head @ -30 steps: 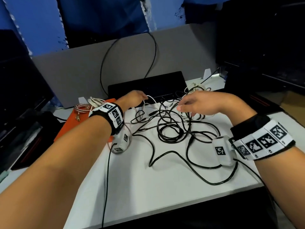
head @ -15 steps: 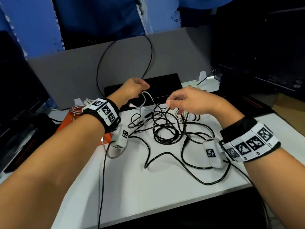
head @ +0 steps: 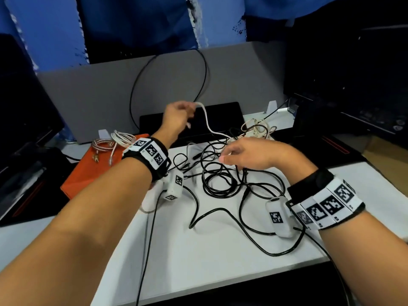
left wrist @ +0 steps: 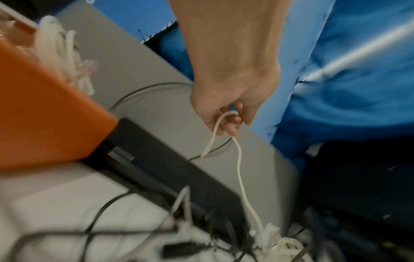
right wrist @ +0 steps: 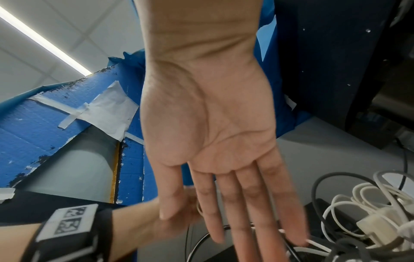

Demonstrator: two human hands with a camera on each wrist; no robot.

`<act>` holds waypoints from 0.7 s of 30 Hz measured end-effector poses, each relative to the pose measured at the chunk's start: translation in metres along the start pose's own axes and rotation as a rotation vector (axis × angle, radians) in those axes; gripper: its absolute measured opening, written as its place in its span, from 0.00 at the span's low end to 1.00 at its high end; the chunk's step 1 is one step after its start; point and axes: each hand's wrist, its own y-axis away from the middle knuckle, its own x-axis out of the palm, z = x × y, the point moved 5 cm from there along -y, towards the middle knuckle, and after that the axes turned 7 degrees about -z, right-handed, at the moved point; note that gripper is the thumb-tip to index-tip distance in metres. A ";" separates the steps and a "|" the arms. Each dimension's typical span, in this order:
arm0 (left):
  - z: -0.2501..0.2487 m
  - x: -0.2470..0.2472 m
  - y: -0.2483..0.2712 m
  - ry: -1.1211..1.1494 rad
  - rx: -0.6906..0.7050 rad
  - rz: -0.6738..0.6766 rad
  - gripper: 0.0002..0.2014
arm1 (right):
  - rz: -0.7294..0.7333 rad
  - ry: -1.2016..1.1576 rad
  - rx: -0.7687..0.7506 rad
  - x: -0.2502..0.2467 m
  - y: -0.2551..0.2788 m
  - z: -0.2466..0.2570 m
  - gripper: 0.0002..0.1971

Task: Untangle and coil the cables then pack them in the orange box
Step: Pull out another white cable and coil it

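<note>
- My left hand (head: 177, 117) is raised above the back of the table, fingers curled round a thin white cable (head: 207, 124); in the left wrist view its short end hangs loose below my knuckles, though blur hides how my fingertips sit on it.
- My right hand (head: 254, 154) is flat, fingers straight and together, palm down over the tangle. In the right wrist view the fingertips (right wrist: 298, 235) meet a white strand; my own palm hides whether anything else is under them.
- The white cable runs from my left hand down into a pale bundle (head: 257, 129) just behind my right hand.
- The black cables (head: 217, 180) lie looped and knotted on the white table (head: 220, 261), partly covered by my right hand.
- The orange box (head: 88, 171) sits at the table's left edge, my left forearm cutting off its near corner; a copper-coloured coil (head: 102, 143) and a white coil (head: 122, 138) rest at its far end.
- The wristbands carry black-and-white square markers, with no readable writing.
</note>
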 end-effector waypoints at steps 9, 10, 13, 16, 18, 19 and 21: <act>-0.170 -0.068 0.100 0.166 0.665 0.169 0.11 | -0.398 -0.099 -0.004 -0.035 0.005 0.006 0.36; -0.179 -0.074 0.114 0.173 0.691 0.196 0.11 | -0.431 -0.125 -0.016 -0.037 0.006 0.011 0.39; -0.192 -0.082 0.150 0.161 0.718 0.290 0.10 | -0.306 -0.102 -0.033 -0.019 0.007 0.022 0.34; -0.192 -0.081 0.172 0.084 0.688 0.377 0.08 | -0.148 -0.181 -0.052 0.000 -0.001 0.021 0.12; -0.191 -0.088 0.176 0.050 0.673 0.382 0.09 | -0.122 -0.186 -0.005 -0.002 -0.014 0.011 0.12; -0.190 -0.096 0.176 0.056 0.666 0.358 0.10 | -0.135 -0.163 0.031 -0.008 -0.022 0.005 0.13; -0.189 -0.117 0.171 0.088 0.654 0.278 0.10 | -0.175 -0.120 0.109 -0.026 -0.040 -0.014 0.14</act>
